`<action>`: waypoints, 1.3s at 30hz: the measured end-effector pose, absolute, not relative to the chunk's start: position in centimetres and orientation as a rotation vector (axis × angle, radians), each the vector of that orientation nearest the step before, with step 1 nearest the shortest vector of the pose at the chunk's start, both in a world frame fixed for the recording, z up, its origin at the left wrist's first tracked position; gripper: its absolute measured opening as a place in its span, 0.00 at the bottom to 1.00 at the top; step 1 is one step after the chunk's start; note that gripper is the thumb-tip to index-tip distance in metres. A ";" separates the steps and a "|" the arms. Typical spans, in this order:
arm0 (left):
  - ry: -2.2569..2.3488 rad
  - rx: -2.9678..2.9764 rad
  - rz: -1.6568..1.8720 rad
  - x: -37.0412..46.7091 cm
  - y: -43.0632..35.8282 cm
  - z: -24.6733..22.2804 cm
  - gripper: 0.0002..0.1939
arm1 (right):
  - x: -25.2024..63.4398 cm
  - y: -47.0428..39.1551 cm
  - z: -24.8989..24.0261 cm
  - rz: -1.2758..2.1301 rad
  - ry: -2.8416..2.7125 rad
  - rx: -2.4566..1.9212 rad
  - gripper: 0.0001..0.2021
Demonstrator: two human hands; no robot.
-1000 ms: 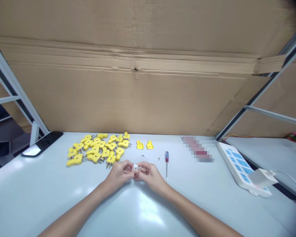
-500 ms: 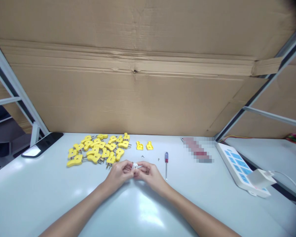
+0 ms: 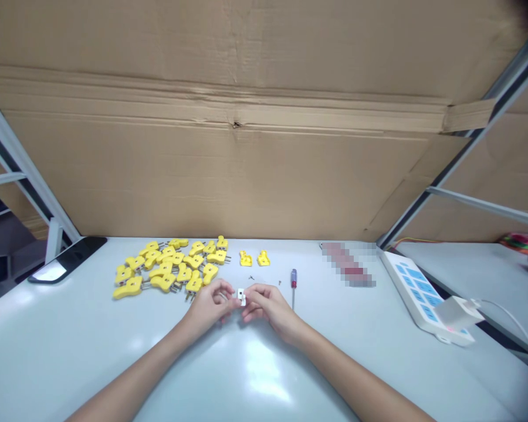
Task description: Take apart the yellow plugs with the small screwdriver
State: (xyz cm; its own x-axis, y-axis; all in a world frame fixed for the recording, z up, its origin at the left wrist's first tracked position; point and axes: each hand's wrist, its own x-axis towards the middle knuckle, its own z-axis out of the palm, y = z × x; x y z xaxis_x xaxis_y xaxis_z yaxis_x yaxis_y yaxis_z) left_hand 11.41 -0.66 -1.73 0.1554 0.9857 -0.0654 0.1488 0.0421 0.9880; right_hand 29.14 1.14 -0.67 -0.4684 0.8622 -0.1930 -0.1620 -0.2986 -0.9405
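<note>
A small white plastic part [image 3: 241, 297] with a dark square opening is held up just above the table between my two hands. My right hand [image 3: 266, 308] pinches its right side between thumb and fingers. From the other side, my left hand [image 3: 211, 303] is curled, its thumb tip against the part's left edge. Beyond my hands lie two yellow plug shell halves [image 3: 246, 258], their hollow insides facing up. Tiny dark screws [image 3: 251, 278] and one small metal piece [image 3: 280, 282] rest nearer to me. A screwdriver [image 3: 294, 279] with a clear and red handle lies right of my right hand.
Several yellow plugs [image 3: 162, 269] with metal pins are heaped at the back left. A black phone-like slab [image 3: 68, 261] lies at the left edge. On the right stands a white power strip [image 3: 416, 293] with a white charger [image 3: 457, 312]. Cardboard [image 3: 264, 187] walls off the back.
The white part has been turned so that its face with the square opening shows. My fingers have shifted around it, and the left fingers have spread a little. The whole view has moved slightly.
</note>
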 end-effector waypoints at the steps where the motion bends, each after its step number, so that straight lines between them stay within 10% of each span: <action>1: 1.251 1.418 1.019 11.4 -0.7 -1.8 0.20 | 29.1 1.1 -0.6 1.851 -1.197 -0.955 0.21; 13: 1.123 2.037 1.113 11.1 -1.8 -1.7 0.11 | 29.1 0.6 -0.2 1.847 -1.273 -0.906 0.19; 39: 1.165 1.436 1.072 11.1 -0.4 -2.0 0.24 | 29.3 0.8 -0.3 1.937 -1.139 -0.938 0.18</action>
